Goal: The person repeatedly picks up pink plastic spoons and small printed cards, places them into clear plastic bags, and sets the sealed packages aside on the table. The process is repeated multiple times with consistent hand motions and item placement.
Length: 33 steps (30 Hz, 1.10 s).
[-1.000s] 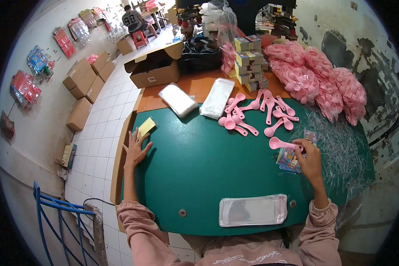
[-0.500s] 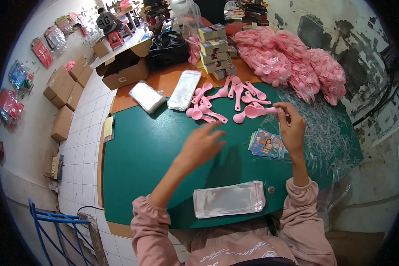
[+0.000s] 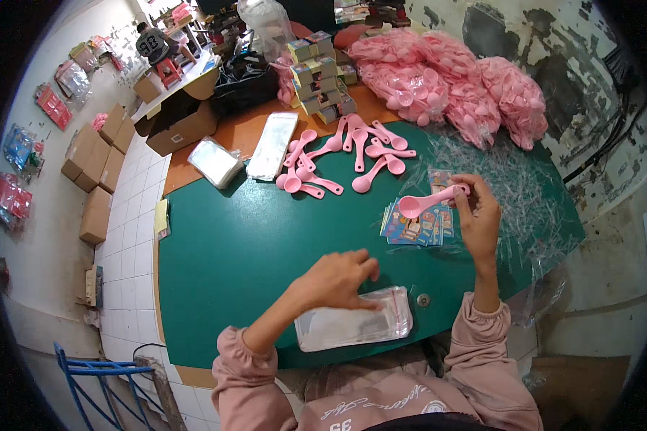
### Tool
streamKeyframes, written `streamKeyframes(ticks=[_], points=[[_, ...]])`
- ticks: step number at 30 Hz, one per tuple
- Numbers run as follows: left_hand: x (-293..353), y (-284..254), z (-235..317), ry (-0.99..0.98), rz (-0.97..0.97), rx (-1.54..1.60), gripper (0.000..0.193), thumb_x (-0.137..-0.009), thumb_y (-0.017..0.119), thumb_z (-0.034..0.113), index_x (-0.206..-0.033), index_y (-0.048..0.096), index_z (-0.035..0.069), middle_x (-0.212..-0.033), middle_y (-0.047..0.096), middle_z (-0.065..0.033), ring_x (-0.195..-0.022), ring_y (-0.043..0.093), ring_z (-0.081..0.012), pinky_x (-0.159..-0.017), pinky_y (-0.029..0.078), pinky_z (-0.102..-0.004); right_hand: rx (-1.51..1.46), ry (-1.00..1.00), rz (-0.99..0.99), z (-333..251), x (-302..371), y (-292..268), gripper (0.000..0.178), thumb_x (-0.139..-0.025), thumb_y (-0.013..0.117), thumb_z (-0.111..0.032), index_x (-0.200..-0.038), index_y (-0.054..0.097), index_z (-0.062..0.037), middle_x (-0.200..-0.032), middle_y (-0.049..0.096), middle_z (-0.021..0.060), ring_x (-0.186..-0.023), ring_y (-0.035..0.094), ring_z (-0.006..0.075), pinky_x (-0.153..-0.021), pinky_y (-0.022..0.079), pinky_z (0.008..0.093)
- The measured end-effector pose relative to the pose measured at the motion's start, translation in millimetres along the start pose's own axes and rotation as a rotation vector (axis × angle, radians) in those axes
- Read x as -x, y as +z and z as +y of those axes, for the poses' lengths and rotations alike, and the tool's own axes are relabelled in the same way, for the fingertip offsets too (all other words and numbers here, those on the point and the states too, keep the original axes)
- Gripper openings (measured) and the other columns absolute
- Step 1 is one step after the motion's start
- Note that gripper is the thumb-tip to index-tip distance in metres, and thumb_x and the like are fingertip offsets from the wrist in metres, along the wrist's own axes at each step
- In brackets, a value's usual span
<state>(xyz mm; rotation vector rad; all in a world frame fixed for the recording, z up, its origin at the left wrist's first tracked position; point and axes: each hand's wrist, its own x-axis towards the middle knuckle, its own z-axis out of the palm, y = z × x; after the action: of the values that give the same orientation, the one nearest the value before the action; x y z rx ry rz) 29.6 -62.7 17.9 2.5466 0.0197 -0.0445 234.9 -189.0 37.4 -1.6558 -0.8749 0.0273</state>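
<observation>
spoon point(image 3: 431, 200), pink and round-bowled, is over cards point(image 3: 413, 233), the right hand point(image 3: 478, 215) pinching its handle; the left hand point(image 3: 336, 279), thumb and fingers spread, hovers over bags point(image 3: 356, 329). green table point(image 3: 230, 251), peeling wall point(image 3: 589, 108).

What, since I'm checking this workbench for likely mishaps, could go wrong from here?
The right hand pinches the pink spoon near its handle end, so it might slip and drop onto the cards below.

The left hand is over the clear bags, which lie near the table's front edge; a careless sweep might slide some off.

The yellow packet sits right at the left edge and could be knocked down.
</observation>
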Motion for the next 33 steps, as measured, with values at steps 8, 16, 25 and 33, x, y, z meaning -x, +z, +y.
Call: streamKeyframes(ticks=[8, 16, 25, 33], points=[[23.1, 24.1, -12.1, -0.088, 0.061, 0.363, 0.028, -0.072, 0.067, 0.024, -0.087, 0.053, 0.005, -0.083, 0.061, -0.0098, -0.073, 0.06, -0.0275, -0.061, 0.047, -0.0339, -0.087, -0.036, -0.208, -15.3, -2.2, 44.8, 0.016, -0.082, 0.054, -0.007, -0.096, 0.058, -0.0024, -0.074, 0.06, 0.0072, -0.066, 0.062, 0.0123, -0.06, 0.047, 0.0242], [33.5, 19.1, -26.0, 0.019, 0.152, 0.402, 0.014, -0.076, 0.063, 0.013, -0.089, 0.064, 0.008, -0.099, 0.063, -0.0113, -0.083, 0.062, -0.0217, -0.067, 0.048, -0.0299, -0.166, -0.09, -0.265, -10.8, -31.3, 72.4, 0.014, -0.083, 0.054, -0.009, -0.095, 0.058, -0.0027, -0.07, 0.06, 0.0069, -0.062, 0.059, 0.0093, -0.054, 0.046, 0.0231], [33.8, 11.7, -71.9, -0.469, 0.491, 1.288, 0.03, -0.085, 0.056, 0.013, -0.112, 0.049, 0.001, -0.093, 0.063, -0.0109, -0.087, 0.06, -0.013, -0.072, 0.049, -0.0219, -0.274, 0.044, -0.272, 18.6, -3.8, 106.5, 0.015, -0.083, 0.056, -0.008, -0.094, 0.05, 0.0001, -0.077, 0.062, 0.0083, -0.066, 0.06, 0.0096, -0.056, 0.048, 0.0223], [31.3, 11.5, -71.8, -0.464, 0.55, 1.245, 0.028, -0.08, 0.063, 0.012, -0.103, 0.052, 0.0, -0.087, 0.064, -0.0097, -0.079, 0.061, -0.0121, -0.068, 0.048, -0.0208, -0.403, -0.045, -0.232, 10.7, 6.6, 110.6, 0.017, -0.084, 0.054, -0.006, -0.098, 0.046, 0.0004, -0.079, 0.061, 0.0095, -0.068, 0.06, 0.0118, -0.06, 0.05, 0.0232]])
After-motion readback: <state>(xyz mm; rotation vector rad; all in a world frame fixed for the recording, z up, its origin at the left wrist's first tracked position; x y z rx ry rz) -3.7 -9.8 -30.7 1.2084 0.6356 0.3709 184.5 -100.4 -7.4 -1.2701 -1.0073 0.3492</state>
